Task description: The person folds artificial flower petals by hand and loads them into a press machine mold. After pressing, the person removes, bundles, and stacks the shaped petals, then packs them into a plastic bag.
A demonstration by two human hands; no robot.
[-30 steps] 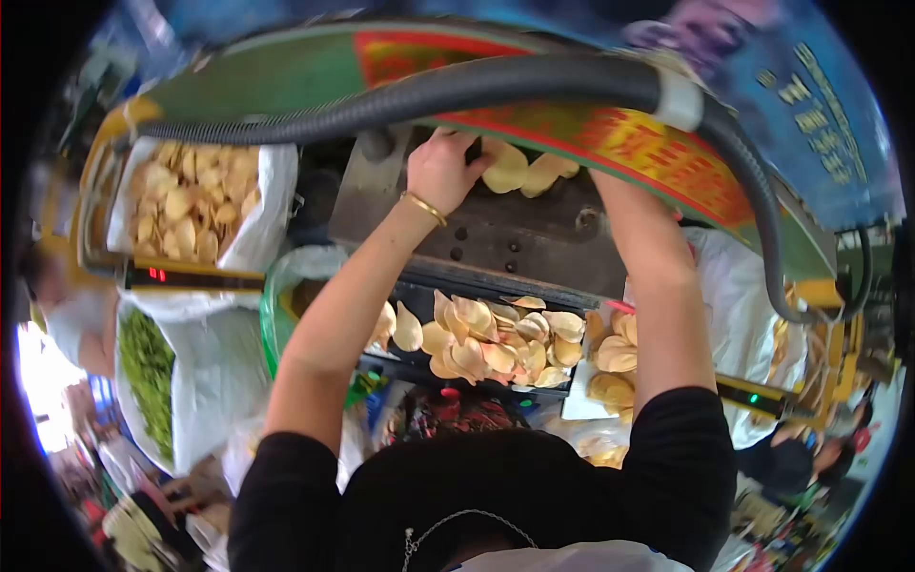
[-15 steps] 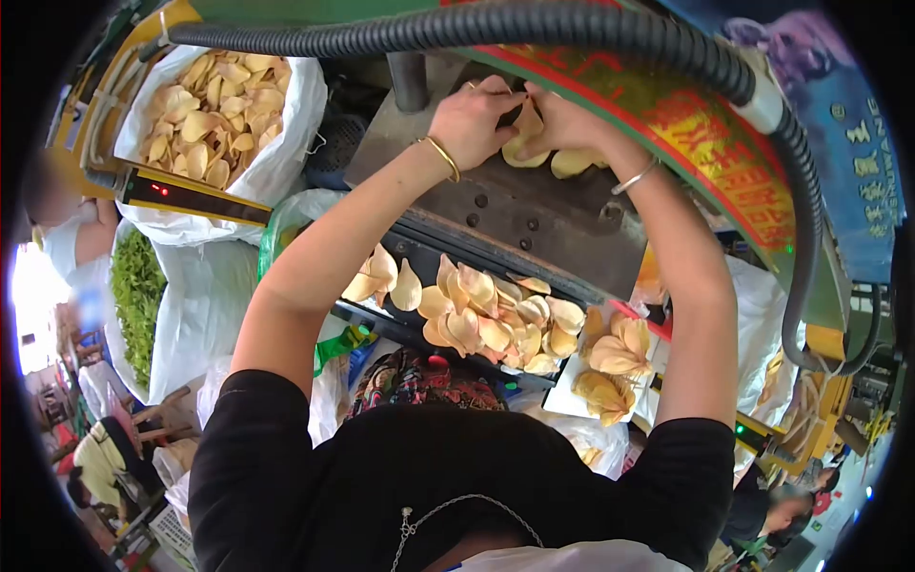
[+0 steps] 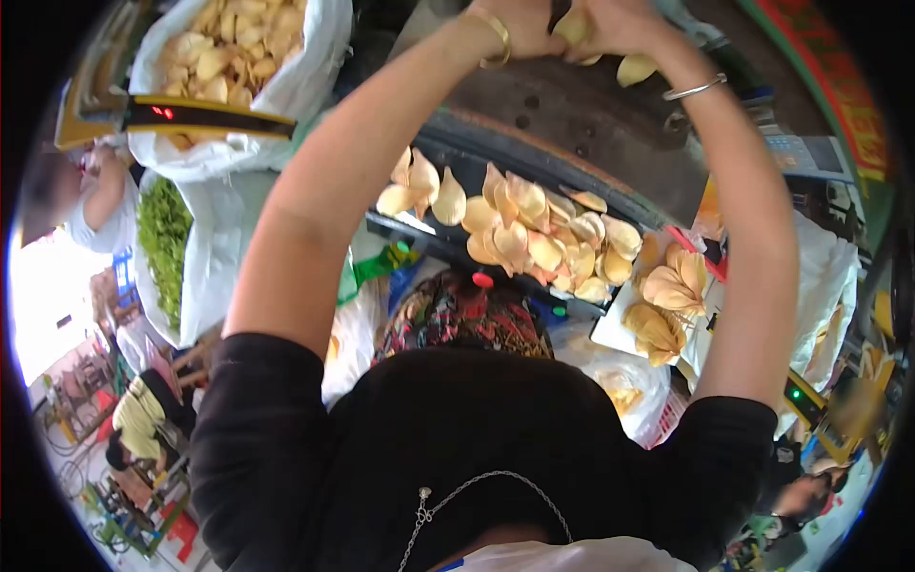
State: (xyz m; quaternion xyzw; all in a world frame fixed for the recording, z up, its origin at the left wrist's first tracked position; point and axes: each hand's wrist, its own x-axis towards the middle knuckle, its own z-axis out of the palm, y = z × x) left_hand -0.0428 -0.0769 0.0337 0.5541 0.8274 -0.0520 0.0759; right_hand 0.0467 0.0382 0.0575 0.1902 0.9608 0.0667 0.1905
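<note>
At the top edge, my left hand and my right hand meet over a dark metal plate, partly cut off by the frame. Between them is a pale yellow petal-shaped piece, with the fingers of both hands closed round it. Another yellow piece lies just below my right hand. Nearer to me, a heap of cream petal pieces rests on a black tray. Bunched petals sit right of it on a white board.
Upper left stands a white sack of petal pieces, behind a yellow bar with a red display. Green pieces fill a bag below. A person is at lower left. A white bag is at right.
The view has tilted down, so the hands and plate appear higher. My right hand, hidden a second ago, came beside my left, and both now close round a petal piece.
</note>
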